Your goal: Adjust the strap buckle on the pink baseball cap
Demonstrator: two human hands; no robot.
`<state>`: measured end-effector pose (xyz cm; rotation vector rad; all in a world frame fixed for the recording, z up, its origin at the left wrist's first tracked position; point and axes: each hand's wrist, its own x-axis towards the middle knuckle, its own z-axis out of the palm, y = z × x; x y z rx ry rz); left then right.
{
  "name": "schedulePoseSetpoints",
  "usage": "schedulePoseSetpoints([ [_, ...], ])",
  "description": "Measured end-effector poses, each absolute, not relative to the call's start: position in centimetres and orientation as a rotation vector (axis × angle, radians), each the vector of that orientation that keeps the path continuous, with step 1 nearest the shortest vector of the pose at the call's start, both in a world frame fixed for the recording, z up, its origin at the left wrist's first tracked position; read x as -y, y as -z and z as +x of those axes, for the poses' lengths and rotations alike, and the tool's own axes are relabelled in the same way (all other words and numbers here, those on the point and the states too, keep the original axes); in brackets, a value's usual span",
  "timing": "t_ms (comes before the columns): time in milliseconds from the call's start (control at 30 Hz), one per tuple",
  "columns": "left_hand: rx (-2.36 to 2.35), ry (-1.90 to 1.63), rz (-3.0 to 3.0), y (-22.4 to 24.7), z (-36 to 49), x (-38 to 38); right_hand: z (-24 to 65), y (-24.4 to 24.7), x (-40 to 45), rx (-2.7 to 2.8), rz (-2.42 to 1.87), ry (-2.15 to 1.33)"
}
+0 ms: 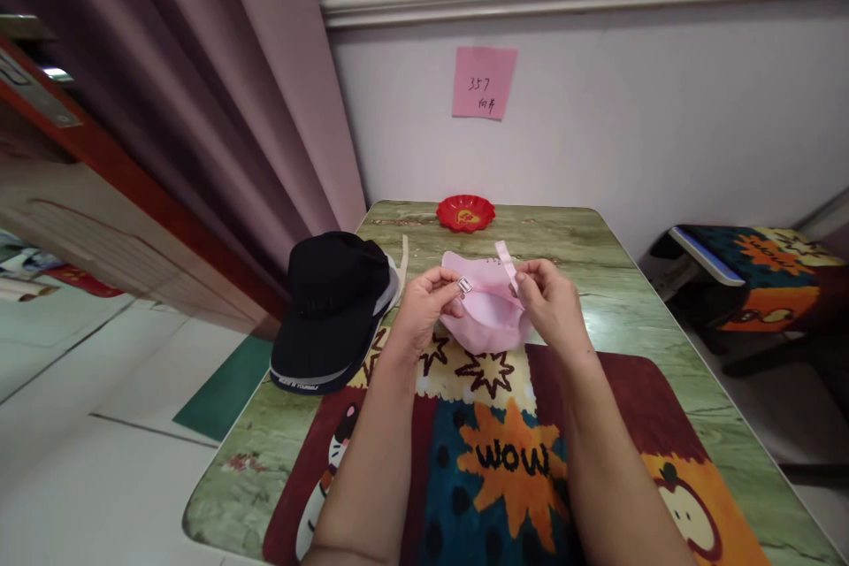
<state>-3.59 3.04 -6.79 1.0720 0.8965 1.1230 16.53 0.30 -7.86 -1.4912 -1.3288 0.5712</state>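
Note:
A pink cap (487, 338) is held over the table between my two hands, its hollow side partly in view. The fingers of my left hand (434, 299) pinch a small metal buckle (464, 285) at one end of the cap's back strap. On the other side, my right hand (547, 296) grips the loose pink strap (505, 261) between thumb and fingers, its free end pointing up. Buckle and strap end are apart. Left of my left hand lies a black cap (332, 301) with a grey-edged brim, and a pale strap (404, 263) sticks up behind it.
A red scalloped dish (465, 213) stands at the back of the green marbled table (232, 482). Under my arms lies a colourful mat (444, 469) marked WOW. A pink note (485, 83) is on the wall behind. A purple curtain (265, 62) hangs on the left.

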Motion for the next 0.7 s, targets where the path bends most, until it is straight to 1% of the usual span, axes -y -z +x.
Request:
schedulePoseSetpoints([
  [133, -0.908, -1.177, 1.058, 6.9, -3.3, -3.2, 16.1, 8.7, -0.9, 1.199, -1.301, -0.805],
  [233, -0.919, -1.219, 1.021, 7.2, -3.2, -3.3, 15.9, 8.6, -1.1, 1.139, -1.269, -0.853],
  [333, -0.957, -1.241, 1.039, 7.4, -3.2, -3.5, 16.1, 8.4, -1.2, 1.047, -1.27, -0.77],
  [467, -1.028, -1.318, 1.046, 7.7, -3.1, -3.8, 16.6, 8.3, -1.5, 0.889, -1.219, -0.465],
  [533, -1.049, -1.363, 1.006, 8.1, -3.1, -4.1, 16.8, 8.3, -1.7, 0.833, -1.17, -0.376],
  [600, -1.059, -1.367, 0.968, 8.6, -3.1, -4.4, 16.8, 8.3, -1.9, 0.802, -1.118, -0.449],
  [700, -1.075, -1.308, 0.964, 9.2, -3.3, -4.8, 16.6, 8.3, -1.9, 0.805, -1.115, -0.672],
])
